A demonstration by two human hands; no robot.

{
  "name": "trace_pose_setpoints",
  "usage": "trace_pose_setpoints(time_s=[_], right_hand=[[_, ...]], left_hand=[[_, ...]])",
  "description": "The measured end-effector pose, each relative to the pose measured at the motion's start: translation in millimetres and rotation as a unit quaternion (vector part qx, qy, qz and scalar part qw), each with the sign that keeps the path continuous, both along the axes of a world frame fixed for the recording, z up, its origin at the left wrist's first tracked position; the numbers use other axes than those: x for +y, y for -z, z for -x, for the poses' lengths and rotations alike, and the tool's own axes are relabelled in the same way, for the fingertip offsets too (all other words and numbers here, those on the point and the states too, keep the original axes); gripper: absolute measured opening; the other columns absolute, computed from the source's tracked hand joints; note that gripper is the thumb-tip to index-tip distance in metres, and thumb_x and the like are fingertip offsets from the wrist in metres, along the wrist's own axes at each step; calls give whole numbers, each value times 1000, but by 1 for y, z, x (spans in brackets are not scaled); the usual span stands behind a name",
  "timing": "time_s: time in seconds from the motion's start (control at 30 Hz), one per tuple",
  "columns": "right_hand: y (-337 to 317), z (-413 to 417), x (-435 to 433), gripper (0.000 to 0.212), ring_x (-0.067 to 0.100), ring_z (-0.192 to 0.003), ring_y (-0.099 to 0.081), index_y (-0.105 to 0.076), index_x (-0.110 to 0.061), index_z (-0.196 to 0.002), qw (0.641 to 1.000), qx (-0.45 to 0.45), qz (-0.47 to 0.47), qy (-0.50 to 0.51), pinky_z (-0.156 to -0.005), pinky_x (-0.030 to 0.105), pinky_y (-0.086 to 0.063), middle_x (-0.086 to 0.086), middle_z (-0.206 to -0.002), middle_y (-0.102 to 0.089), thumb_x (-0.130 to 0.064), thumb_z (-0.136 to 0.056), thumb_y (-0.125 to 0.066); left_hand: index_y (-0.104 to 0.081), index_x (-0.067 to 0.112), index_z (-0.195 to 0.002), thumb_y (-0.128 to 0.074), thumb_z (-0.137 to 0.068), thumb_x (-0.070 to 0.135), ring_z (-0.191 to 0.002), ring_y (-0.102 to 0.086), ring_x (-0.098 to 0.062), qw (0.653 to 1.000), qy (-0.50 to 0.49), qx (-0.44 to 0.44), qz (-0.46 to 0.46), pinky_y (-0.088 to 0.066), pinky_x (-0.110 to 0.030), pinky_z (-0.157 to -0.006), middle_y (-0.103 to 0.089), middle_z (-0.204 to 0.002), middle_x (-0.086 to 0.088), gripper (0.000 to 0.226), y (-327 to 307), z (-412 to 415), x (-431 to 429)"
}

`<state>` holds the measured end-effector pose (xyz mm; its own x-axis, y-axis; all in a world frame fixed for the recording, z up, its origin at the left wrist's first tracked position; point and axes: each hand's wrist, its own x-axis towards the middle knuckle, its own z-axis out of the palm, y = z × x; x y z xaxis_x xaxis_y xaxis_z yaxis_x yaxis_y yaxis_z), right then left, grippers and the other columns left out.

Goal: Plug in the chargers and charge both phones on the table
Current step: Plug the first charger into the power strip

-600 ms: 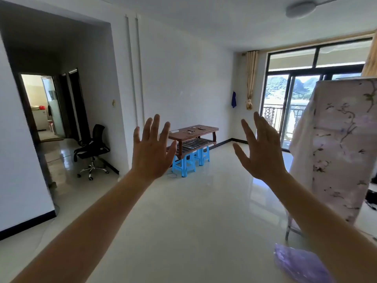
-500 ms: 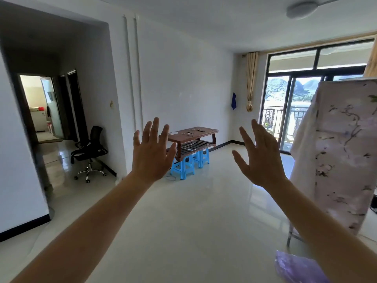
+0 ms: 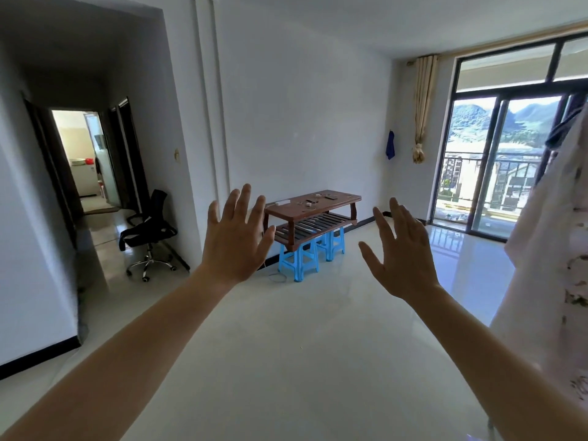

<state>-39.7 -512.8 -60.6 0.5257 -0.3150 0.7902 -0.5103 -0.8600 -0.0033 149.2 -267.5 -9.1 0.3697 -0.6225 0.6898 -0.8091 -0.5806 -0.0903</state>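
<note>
My left hand and right hand spread empty, well short of the table; its small chargers look light; I'd pinch the plug bodies.

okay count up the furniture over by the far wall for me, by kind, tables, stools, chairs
Wooden table: 1
Blue stools, tucked under the table: 2, nearer and farther
Black office chair: 1
Total: 4
</note>
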Motion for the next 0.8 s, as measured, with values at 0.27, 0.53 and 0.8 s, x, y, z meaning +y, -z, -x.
trace_pose_setpoints(time_s=[0.27, 0.53, 0.8], right_hand=[[30, -148, -128, 74, 36, -152, -24, -28, -17, -157, 999, 32, 4, -6, -121, 48, -20, 17, -168, -18, -60, -98, -36], [12, -239, -274, 72, 38, -149, -28, -33, -13, -155, 998, 37, 36, 25, -119, 47, -20, 20, -165, -23, -53, -97, -44], [33, -289, -467, 69, 40, -149, -29, -35, -11, -155, 998, 23, 9, 54, -119, 53, -27, 21, -165, -24, -49, -99, -51]], left_hand=[[-35, 13, -152, -29, -99, 53, -149, -25, -36, 1000, 21, -7, 13, -21, -62, -116, -24, -164, -18, 67, 26, -120, -124], [-32, 17, -152, -27, -100, 55, -149, -25, -34, 998, 54, 14, -15, -21, -62, -117, -24, -164, -16, 65, 22, -238, -310], [-33, 16, -152, -23, -97, 55, -147, -28, -36, 995, 76, 13, -56, -23, -63, -115, -28, -162, -18, 68, 53, -313, -530]])
